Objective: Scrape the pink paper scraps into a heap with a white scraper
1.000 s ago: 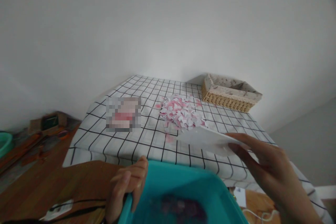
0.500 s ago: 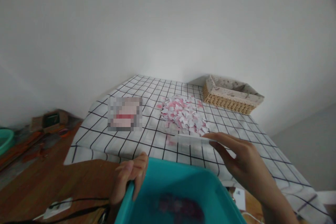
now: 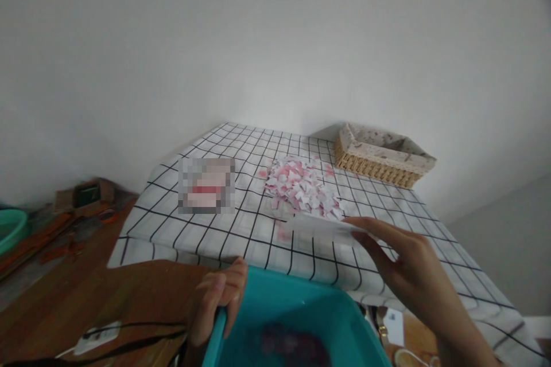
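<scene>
My left hand point(image 3: 224, 298) is closed around the left rim of a teal plastic bin point(image 3: 297, 287), which stands against the table's front edge. Blurred dark reddish contents point(image 3: 293, 344) lie at its bottom. Between thumb and fingers, my right hand point(image 3: 400, 258) pinches a thin whitish sheet point(image 3: 321, 228), nearly flat, over the front part of the table. Just beyond the sheet lies a heap of small white and pink paper scraps point(image 3: 301, 186), a few of them scattered around it.
A checked cloth point(image 3: 241, 229) covers the table. At the back right stands a lined wicker basket point(image 3: 379, 169); on the left is a pixelated pinkish item point(image 3: 206, 186). A power strip point(image 3: 98, 337) with cables and a green basin point(image 3: 11, 229) are on the floor.
The sheet in my right hand has tilted a little and shifted slightly right with the hand. The bin sits slightly lower in view, with my left hand still on its rim.
</scene>
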Tool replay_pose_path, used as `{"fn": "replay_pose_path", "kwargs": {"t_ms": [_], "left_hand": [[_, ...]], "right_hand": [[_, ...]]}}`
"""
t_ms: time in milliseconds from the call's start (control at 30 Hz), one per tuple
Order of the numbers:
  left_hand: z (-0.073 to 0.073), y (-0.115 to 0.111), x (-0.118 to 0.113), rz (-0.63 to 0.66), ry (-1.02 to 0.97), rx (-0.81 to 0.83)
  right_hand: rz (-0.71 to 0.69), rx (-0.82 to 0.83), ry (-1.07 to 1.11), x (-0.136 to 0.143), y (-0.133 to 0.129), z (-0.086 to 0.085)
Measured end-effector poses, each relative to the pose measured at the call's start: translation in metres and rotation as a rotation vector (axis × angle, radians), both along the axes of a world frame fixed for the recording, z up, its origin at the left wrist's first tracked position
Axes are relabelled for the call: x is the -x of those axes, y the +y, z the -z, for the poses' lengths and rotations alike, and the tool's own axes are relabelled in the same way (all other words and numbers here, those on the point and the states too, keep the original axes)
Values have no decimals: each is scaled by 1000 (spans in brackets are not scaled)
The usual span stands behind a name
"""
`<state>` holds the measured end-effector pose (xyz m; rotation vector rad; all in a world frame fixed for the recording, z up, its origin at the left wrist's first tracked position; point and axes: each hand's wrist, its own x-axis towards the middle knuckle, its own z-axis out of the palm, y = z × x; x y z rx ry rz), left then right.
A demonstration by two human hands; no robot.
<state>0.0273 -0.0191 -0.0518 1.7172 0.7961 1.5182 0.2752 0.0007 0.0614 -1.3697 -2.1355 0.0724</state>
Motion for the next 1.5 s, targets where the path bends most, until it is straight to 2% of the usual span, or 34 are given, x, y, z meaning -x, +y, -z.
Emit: {"fn": "replay_pose_path", "kwargs": {"t_ms": [133, 233, 367, 533, 733, 900, 1033, 1100, 1200, 1300, 1500], "left_hand": [[4, 0, 3, 80, -125, 22], [2, 0, 4, 107, -135, -2], [-1, 0, 4, 86, -146, -17], [-5, -3, 3, 62, -157, 40], [-2, -1, 4, 59, -135, 8], [1, -1, 4, 45, -146, 18], [-3, -3, 3, 65, -159, 22], [-6, -4, 2, 68, -172, 32], [-9, -5, 1, 44, -175, 69], [-8, -5, 2, 54, -169, 62], [-7, -6, 4, 73, -157, 75]], "right_hand": [[-61, 45, 10, 5, -3, 1], [-120, 101, 10, 8, -6, 1], [-111, 115, 36, 7, -9, 0], [-142, 155, 35, 2, -10, 1], [-110, 119, 39, -2, -9, 4], [-125, 176, 64, -4, -15, 4], [-181, 251, 94, -9, -20, 1], [-179, 232, 82, -14, -20, -1], [-86, 130, 32, -20, -18, -2], [-52, 53, -13, -22, -14, 0], [-36, 31, 0, -10, -11, 6]]}}
